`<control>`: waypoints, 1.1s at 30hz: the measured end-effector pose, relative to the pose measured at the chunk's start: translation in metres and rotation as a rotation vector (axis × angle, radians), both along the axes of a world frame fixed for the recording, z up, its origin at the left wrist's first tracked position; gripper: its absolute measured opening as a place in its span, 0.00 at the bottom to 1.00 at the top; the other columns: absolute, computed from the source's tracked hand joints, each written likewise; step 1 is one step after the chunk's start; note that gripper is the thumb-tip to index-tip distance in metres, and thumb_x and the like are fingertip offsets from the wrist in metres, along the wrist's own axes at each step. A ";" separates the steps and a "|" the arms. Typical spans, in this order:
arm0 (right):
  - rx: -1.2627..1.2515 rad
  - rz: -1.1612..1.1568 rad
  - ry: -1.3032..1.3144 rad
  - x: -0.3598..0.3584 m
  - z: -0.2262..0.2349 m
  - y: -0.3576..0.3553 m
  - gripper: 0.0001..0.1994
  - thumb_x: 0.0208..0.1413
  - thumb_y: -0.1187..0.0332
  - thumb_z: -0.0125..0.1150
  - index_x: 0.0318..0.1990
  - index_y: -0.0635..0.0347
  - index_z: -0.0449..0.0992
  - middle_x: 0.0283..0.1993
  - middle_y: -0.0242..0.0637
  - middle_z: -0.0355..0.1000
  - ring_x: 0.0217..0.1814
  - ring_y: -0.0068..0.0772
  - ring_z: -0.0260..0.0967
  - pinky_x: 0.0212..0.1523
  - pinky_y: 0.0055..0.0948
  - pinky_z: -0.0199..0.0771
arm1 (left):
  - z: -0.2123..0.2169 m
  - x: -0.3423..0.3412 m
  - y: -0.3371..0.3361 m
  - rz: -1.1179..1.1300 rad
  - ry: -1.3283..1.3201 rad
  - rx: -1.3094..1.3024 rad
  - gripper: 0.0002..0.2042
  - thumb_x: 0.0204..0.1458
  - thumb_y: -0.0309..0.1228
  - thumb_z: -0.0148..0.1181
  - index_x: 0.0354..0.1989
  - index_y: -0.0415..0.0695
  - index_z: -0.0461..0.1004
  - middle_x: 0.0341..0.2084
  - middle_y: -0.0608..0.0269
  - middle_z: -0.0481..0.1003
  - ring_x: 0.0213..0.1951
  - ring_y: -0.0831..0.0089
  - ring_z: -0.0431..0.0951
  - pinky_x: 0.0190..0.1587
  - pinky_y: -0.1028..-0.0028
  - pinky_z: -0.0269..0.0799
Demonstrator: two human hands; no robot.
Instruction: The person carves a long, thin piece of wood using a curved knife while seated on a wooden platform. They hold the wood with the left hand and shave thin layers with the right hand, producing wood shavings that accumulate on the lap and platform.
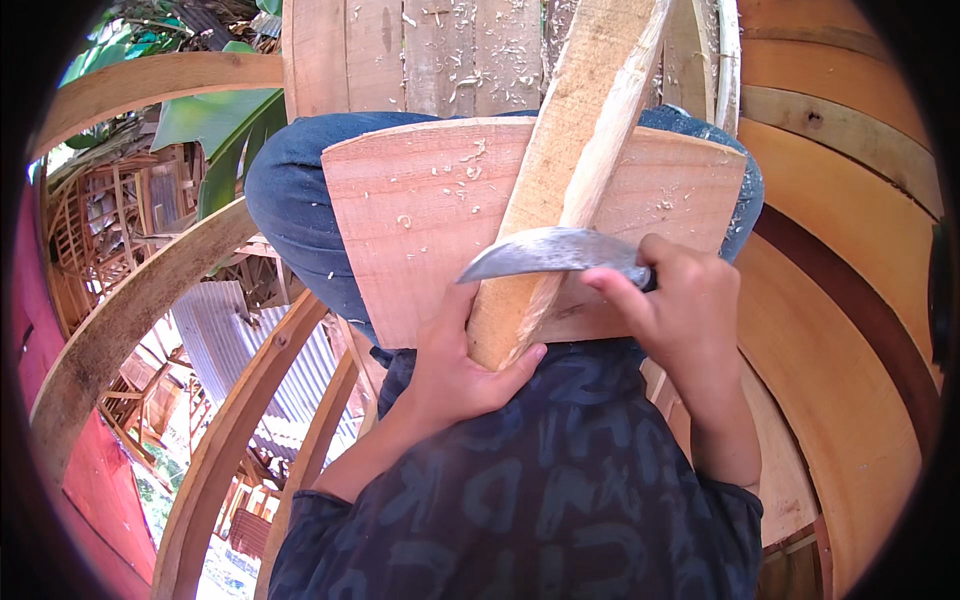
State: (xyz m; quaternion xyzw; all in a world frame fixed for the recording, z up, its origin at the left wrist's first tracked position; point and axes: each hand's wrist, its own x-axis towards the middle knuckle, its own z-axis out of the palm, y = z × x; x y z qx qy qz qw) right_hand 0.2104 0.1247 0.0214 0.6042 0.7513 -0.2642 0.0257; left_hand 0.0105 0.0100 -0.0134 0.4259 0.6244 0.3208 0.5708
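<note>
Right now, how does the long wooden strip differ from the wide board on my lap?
The wooden strip is long and narrow; the wide board is broad, with a curved far edge. The wooden strip is yellowish with a paler, rough-cut side, while the wide board is pinkish. Your left hand grips the wooden strip's near end, whereas the wide board lies across your legs. Both are wood.

Passable room over the left part of the flat pinkish wooden board (pixel 415 230), beside the long, squared tan timber (pixel 565 165); smaller opening right of the timber, beyond the right hand (pixel 697 295). Curved grey metal blade (pixel 545 252) lies across the way along the timber. Bent brown wooden slats (pixel 240 430) bar the left, gaps between; orange-brown planks (pixel 840 430) wall the right.
</note>
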 end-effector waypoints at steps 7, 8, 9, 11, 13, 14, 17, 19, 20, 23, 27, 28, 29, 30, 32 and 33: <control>0.074 -0.418 -0.459 0.075 -0.024 0.084 0.41 0.55 0.30 0.41 0.31 0.69 0.79 0.28 0.56 0.75 0.34 0.58 0.75 0.38 0.46 0.73 | 0.004 0.001 0.003 -0.029 0.003 -0.024 0.34 0.40 0.28 0.70 0.57 0.34 0.60 0.46 0.53 0.71 0.50 0.70 0.72 0.54 0.71 0.64; 0.143 -0.436 -0.501 0.101 -0.024 0.093 0.37 0.59 0.35 0.45 0.27 0.70 0.77 0.21 0.44 0.72 0.25 0.44 0.72 0.30 0.37 0.69 | 0.002 -0.001 -0.001 -0.033 0.000 -0.013 0.34 0.40 0.27 0.70 0.57 0.34 0.60 0.46 0.53 0.72 0.50 0.70 0.72 0.53 0.72 0.64; 0.142 -0.479 -0.350 0.126 -0.022 0.098 0.35 0.59 0.38 0.47 0.26 0.69 0.76 0.20 0.39 0.68 0.23 0.37 0.66 0.28 0.34 0.65 | 0.000 -0.001 -0.003 -0.028 0.006 -0.003 0.34 0.40 0.27 0.70 0.57 0.34 0.60 0.45 0.52 0.72 0.49 0.70 0.72 0.53 0.72 0.64; 0.119 -0.569 -0.053 0.160 -0.010 0.090 0.31 0.61 0.43 0.51 0.25 0.67 0.73 0.17 0.27 0.59 0.20 0.22 0.56 0.23 0.26 0.56 | 0.003 0.000 0.005 -0.037 -0.046 -0.028 0.34 0.40 0.27 0.70 0.57 0.34 0.60 0.45 0.53 0.71 0.49 0.70 0.72 0.53 0.72 0.64; 0.115 -0.547 0.139 0.114 -0.009 0.064 0.25 0.63 0.49 0.53 0.22 0.61 0.65 0.19 0.21 0.51 0.22 0.16 0.47 0.22 0.24 0.47 | 0.007 -0.002 0.006 -0.048 -0.036 -0.057 0.34 0.40 0.27 0.70 0.56 0.34 0.60 0.45 0.53 0.71 0.49 0.70 0.71 0.53 0.72 0.64; 0.128 -0.547 0.218 0.086 -0.003 0.053 0.24 0.64 0.52 0.54 0.21 0.58 0.60 0.20 0.18 0.47 0.23 0.13 0.42 0.21 0.22 0.42 | 0.009 -0.004 0.010 -0.066 -0.028 -0.057 0.33 0.41 0.28 0.70 0.56 0.34 0.60 0.45 0.54 0.71 0.50 0.70 0.71 0.53 0.72 0.64; -0.039 -0.527 0.385 0.051 -0.009 0.024 0.11 0.55 0.68 0.64 0.32 0.63 0.66 0.22 0.21 0.56 0.23 0.13 0.48 0.23 0.18 0.47 | 0.004 -0.005 0.007 -0.029 -0.065 -0.064 0.33 0.40 0.28 0.70 0.56 0.34 0.60 0.46 0.54 0.71 0.50 0.70 0.71 0.54 0.71 0.63; -0.073 -0.555 0.526 0.039 -0.007 0.009 0.08 0.56 0.70 0.61 0.34 0.63 0.68 0.23 0.23 0.59 0.24 0.12 0.51 0.24 0.16 0.49 | 0.004 -0.006 0.004 -0.015 -0.083 -0.068 0.33 0.40 0.28 0.70 0.56 0.34 0.61 0.46 0.54 0.71 0.51 0.70 0.70 0.54 0.71 0.63; -0.111 -0.585 0.584 0.035 -0.002 0.004 0.07 0.57 0.70 0.60 0.35 0.64 0.69 0.23 0.23 0.60 0.24 0.12 0.52 0.24 0.16 0.50 | 0.004 -0.005 0.004 -0.024 -0.083 -0.066 0.34 0.40 0.27 0.70 0.56 0.34 0.61 0.46 0.54 0.71 0.51 0.70 0.70 0.54 0.71 0.62; -0.199 -0.646 0.736 0.029 0.016 0.001 0.07 0.61 0.69 0.55 0.39 0.65 0.72 0.24 0.25 0.63 0.23 0.12 0.55 0.23 0.16 0.54 | 0.002 -0.004 0.006 -0.042 -0.017 0.026 0.33 0.40 0.28 0.70 0.56 0.35 0.62 0.44 0.52 0.73 0.48 0.68 0.74 0.51 0.71 0.67; -0.301 -0.558 0.746 0.029 0.019 0.001 0.12 0.65 0.66 0.49 0.44 0.66 0.74 0.24 0.28 0.66 0.21 0.13 0.58 0.22 0.17 0.58 | 0.003 -0.001 0.005 -0.026 -0.018 0.051 0.33 0.40 0.28 0.70 0.56 0.35 0.63 0.44 0.51 0.74 0.47 0.68 0.76 0.49 0.71 0.69; -0.331 -0.506 0.711 0.029 0.018 0.000 0.13 0.66 0.65 0.48 0.45 0.65 0.74 0.23 0.28 0.67 0.20 0.14 0.59 0.22 0.17 0.59 | 0.003 -0.001 0.006 -0.027 -0.018 0.060 0.32 0.40 0.28 0.70 0.56 0.35 0.63 0.43 0.51 0.75 0.46 0.68 0.76 0.49 0.71 0.69; -0.451 -0.516 0.754 0.028 0.020 -0.001 0.13 0.66 0.65 0.48 0.45 0.65 0.74 0.23 0.29 0.67 0.20 0.14 0.59 0.22 0.17 0.59 | 0.003 0.000 0.007 -0.029 -0.018 0.068 0.32 0.40 0.28 0.70 0.56 0.35 0.63 0.43 0.51 0.75 0.46 0.68 0.76 0.49 0.71 0.69; -0.576 -0.520 0.799 0.025 0.021 -0.004 0.13 0.66 0.65 0.48 0.45 0.66 0.74 0.23 0.29 0.68 0.20 0.14 0.60 0.22 0.17 0.59 | 0.003 0.000 0.007 -0.027 -0.013 0.076 0.32 0.40 0.28 0.70 0.56 0.35 0.63 0.43 0.51 0.75 0.46 0.68 0.76 0.49 0.71 0.69; -0.766 -0.475 0.859 0.024 0.022 -0.006 0.11 0.66 0.65 0.48 0.46 0.65 0.71 0.22 0.30 0.69 0.18 0.14 0.61 0.20 0.17 0.59 | 0.001 -0.001 0.007 -0.040 -0.008 0.088 0.32 0.40 0.28 0.70 0.55 0.35 0.63 0.42 0.51 0.75 0.45 0.67 0.77 0.48 0.71 0.69; -0.774 -0.518 0.894 0.025 0.021 -0.006 0.10 0.65 0.66 0.49 0.46 0.64 0.69 0.22 0.30 0.68 0.17 0.14 0.60 0.18 0.16 0.59 | 0.000 -0.001 0.006 -0.041 -0.006 0.096 0.32 0.40 0.28 0.70 0.55 0.35 0.63 0.41 0.51 0.75 0.44 0.67 0.77 0.48 0.71 0.70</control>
